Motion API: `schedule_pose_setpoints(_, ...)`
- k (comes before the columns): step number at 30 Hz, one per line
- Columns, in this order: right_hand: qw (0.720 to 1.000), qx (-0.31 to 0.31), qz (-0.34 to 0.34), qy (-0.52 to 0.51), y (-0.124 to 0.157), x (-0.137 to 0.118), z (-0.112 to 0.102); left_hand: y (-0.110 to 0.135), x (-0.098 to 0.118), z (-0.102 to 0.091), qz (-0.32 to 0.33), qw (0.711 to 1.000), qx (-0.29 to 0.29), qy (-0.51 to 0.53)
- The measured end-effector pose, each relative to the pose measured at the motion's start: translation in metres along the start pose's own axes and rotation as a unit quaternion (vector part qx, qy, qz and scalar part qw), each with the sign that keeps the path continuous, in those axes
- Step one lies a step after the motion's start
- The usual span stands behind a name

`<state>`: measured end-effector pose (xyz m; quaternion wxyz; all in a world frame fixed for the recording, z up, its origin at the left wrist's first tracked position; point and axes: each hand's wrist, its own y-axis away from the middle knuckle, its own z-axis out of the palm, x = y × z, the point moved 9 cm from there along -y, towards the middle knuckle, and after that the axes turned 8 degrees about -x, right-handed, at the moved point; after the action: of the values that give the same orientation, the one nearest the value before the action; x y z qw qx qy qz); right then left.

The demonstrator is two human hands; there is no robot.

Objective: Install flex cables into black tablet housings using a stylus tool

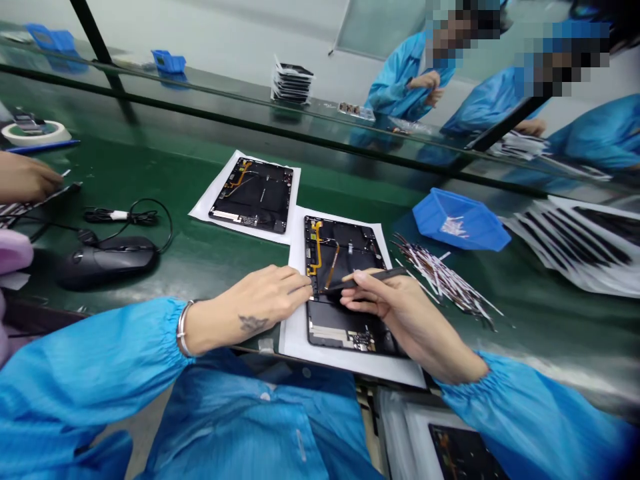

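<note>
An opened black tablet (340, 280) lies on a white sheet (295, 333), its inner side up, with yellow flex cables along its left part. My left hand (265, 303) rests its fingertips on the tablet's left edge and holds nothing I can see. My right hand (385, 300) grips a slim black pry tool (375, 277), whose tip lies on the tablet near a thin amber strip. Both hands hide the tablet's middle. Another opened tablet (253, 195) lies on its own white sheet (215, 212) farther up the green bench.
To the right stand a blue bin (460, 220), a pile of white flex strips (443, 280) and striped sheets (575, 243). At left are a black mouse (107, 261), a tape roll (36, 132) and another person's hand (25, 177). Blue-smocked people stand beyond a glass shelf.
</note>
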<state>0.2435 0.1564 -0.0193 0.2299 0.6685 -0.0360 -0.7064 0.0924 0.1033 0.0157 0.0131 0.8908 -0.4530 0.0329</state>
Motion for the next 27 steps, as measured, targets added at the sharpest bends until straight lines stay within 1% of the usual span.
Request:
schedule_pose_setpoints(2, 1.000, -0.005, 0.013, 0.004, 0.001, 0.002, 0.003, 0.002, 0.002, 0.000, -0.002, 1.000, -0.007, 0.001)
schedule_pose_setpoints(5, 0.999, -0.002, 0.036, 0.000, 0.002, 0.006, 0.004, 0.005, 0.004, -0.001, 0.004, 1.000, 0.000, 0.008)
schedule_pose_setpoints(9, 0.999, 0.006, 0.049, -0.001, 0.003, 0.010, 0.002, 0.010, 0.002, 0.000, 0.009, 0.999, 0.040, 0.020)
schedule_pose_setpoints(12, 0.999, 0.008, 0.044, 0.005, 0.004, 0.011, 0.001, 0.012, 0.000, 0.001, 0.008, 0.998, 0.067, 0.021)
schedule_pose_setpoints(17, 0.999, 0.013, 0.050, -0.007, 0.005, 0.013, 0.001, 0.011, 0.002, 0.001, 0.007, 0.998, 0.056, 0.025)
schedule_pose_setpoints(22, 0.999, 0.013, 0.048, 0.002, 0.005, 0.012, 0.003, 0.008, 0.003, -0.001, -0.003, 0.999, 0.027, 0.031)
schedule_pose_setpoints(27, 0.999, 0.018, 0.049, 0.002, 0.005, 0.013, 0.001, 0.008, 0.002, 0.001, -0.005, 0.999, 0.023, 0.025)
